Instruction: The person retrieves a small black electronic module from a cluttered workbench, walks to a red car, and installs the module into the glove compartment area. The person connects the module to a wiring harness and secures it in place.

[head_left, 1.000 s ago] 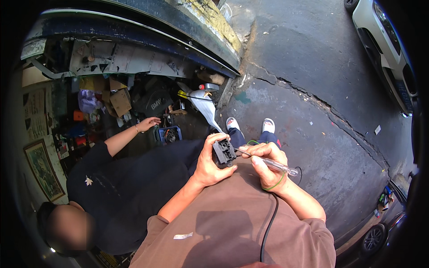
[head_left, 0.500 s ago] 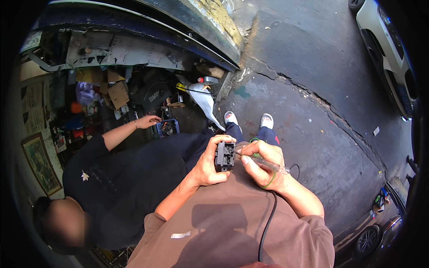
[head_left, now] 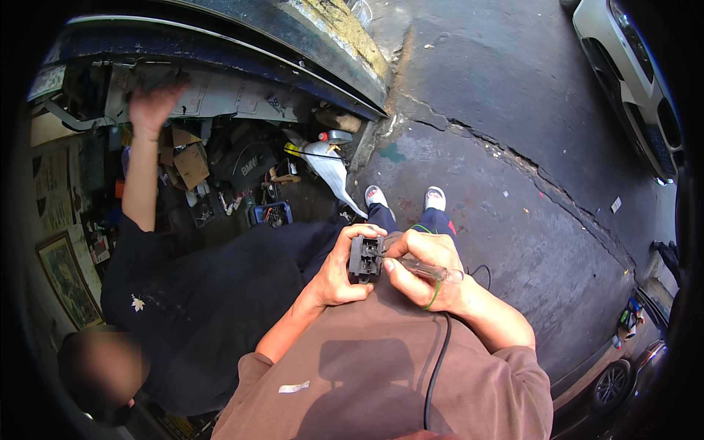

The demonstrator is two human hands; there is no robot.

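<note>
Left hand [head_left: 337, 275]: grips the black connector block [head_left: 366, 258], fingers at its far end, thumb at its near end; forearm slants in from lower left.
Right hand [head_left: 431, 260]: pinches the clear-handled probe [head_left: 433, 272] pen-fashion, knuckles up, pointing it leftward at the block.
Connector block: held before the brown shirt [head_left: 352, 334], slotted face up.
Hard to make out: I can't tell whether the probe's tip touches a slot.
Neighbour's hand [head_left: 152, 108]: raised at left, blurred.
Cut off: black cable [head_left: 441, 359], lost at the lower edge.

The connector block [head_left: 357, 258] is in the left grip [head_left: 336, 279], the test probe [head_left: 422, 269] right of it in the right grip [head_left: 431, 251]; a co-worker [head_left: 205, 293] is left.
</note>
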